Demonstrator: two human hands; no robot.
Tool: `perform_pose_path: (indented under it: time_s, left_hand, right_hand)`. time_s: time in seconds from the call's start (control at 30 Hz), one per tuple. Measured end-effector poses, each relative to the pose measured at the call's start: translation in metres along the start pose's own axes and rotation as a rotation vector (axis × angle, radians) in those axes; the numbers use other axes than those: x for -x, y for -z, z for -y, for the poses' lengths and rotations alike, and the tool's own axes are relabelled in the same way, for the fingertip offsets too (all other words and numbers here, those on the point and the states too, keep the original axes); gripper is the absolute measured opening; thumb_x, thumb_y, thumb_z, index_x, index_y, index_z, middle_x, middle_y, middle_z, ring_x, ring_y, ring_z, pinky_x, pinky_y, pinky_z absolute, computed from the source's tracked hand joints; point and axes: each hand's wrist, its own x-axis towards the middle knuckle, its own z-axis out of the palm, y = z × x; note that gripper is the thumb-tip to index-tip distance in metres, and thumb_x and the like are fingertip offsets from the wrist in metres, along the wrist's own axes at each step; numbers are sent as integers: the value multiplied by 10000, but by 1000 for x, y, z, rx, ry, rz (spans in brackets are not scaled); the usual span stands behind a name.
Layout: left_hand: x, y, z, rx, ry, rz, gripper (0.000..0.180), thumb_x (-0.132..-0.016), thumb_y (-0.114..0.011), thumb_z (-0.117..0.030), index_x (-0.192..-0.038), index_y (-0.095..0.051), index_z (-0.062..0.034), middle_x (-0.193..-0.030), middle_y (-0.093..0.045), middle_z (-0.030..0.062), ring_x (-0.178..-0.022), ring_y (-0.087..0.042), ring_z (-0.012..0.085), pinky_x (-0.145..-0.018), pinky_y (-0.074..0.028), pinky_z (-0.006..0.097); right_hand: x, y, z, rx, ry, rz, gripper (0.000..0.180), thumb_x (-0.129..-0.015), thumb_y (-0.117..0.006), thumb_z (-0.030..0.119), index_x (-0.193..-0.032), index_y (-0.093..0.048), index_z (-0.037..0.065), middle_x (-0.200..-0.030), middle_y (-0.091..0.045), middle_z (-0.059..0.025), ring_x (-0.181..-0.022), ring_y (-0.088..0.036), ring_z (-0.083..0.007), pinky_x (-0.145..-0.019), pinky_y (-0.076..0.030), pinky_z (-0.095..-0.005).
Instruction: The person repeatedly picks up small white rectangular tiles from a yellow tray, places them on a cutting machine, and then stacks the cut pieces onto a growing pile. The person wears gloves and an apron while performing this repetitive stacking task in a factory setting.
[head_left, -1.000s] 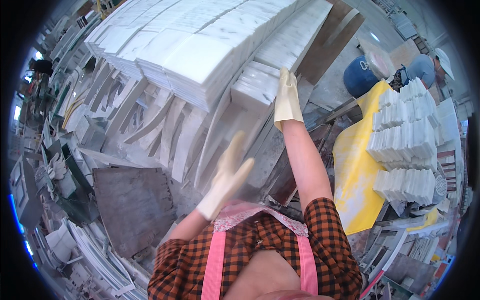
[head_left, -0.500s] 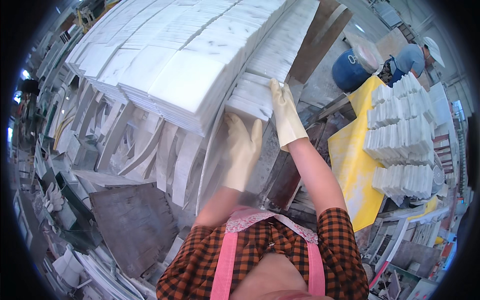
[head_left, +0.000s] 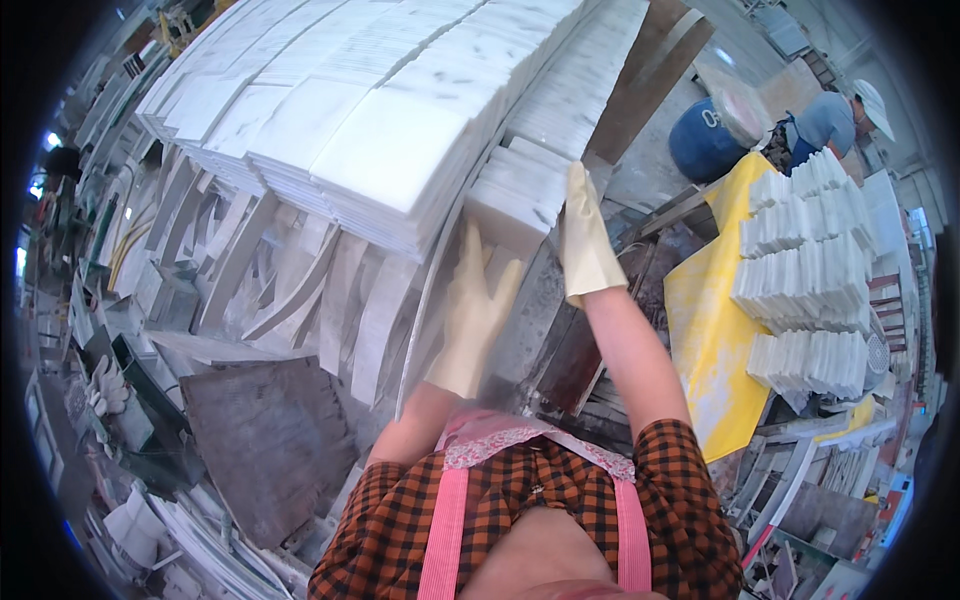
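Observation:
A short block of white, grey-veined stone tiles (head_left: 524, 178) stands in front of me at the near end of a longer row of similar tiles (head_left: 580, 100). Pale rubber gloves cover both my hands. My left hand (head_left: 474, 315) is just short of the block's near face, thumb apart from the fingers and nothing held. Along the block's right side lies my right hand (head_left: 587, 238), its fingers stretched out straight and not wrapped round anything. Whether its fingertips touch the tiles is hard to make out.
Large stacks of white tiles (head_left: 375, 150) rise at the left of the row. On the right, more tile stacks (head_left: 800, 280) stand by a yellow sheet (head_left: 715, 310). A blue barrel (head_left: 700, 145) and a bending co-worker (head_left: 828, 125) are beyond. Stone offcuts (head_left: 335, 290) lean below.
My left hand has drawn back toward me from the block's near face, its fingers straighter. The right hand has shifted slightly right and nearer along the block's side.

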Motion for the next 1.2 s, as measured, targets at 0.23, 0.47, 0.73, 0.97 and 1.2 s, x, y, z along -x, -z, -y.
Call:
perform_pose_path:
  time_s: [0.23, 0.47, 0.73, 0.97, 1.2]
  left_hand:
    - [-18, -22, -10, -285, -97, -1, 831, -999, -591, -361, -1566, -220, 119, -1600, -255, 388, -1469, -357, 478, -1214, -299, 459]
    - [-19, -2, -39, -161, -137, -60, 773, -979, -599, -401, -1527, -351, 84, -1528, -418, 347, -1371, -465, 477, -1143, -382, 474]
    - [18, 11, 19, 95, -136, -36, 585, -986, -616, -280, -1514, -474, -71, -1512, -508, 212, -1370, -515, 362, -1121, -421, 437]
    - [20, 16, 54, -147, -350, -159, 499, -994, -604, -235, -1460, -538, -70, -1479, -543, 196, -1385, -486, 372, -1139, -381, 479]
    - [11, 10, 61, -174, -399, -139, 447, -973, -632, -142, -1406, -578, -46, -1458, -561, 170, -1422, -455, 366, -1181, -368, 458]
  right_hand:
    - [-17, 6, 16, 489, -49, -41, 813, -1055, -352, 585, -1531, -354, -75, -1530, -447, -295, -1464, -400, -372, -1212, -281, -401]
    - [-21, 14, 13, 311, -150, -30, 719, -1054, -410, 552, -1485, -478, -19, -1451, -547, -193, -1303, -526, -262, -1111, -373, -343]
    - [-21, 15, -9, -75, -83, 25, 788, -1055, -388, 606, -1548, -394, -9, -1591, -415, -182, -1451, -392, -246, -1185, -300, -322]
    - [12, 9, -34, -329, 210, -63, 874, -1051, -554, 475, -1638, -108, 4, -1590, -396, -177, -1453, -399, -267, -1182, -330, -354]
    - [30, -32, -18, 194, 525, -184, 1018, -941, -729, 351, -1631, -87, -33, -1681, -202, -202, -1534, -248, -275, -1236, -214, -355]
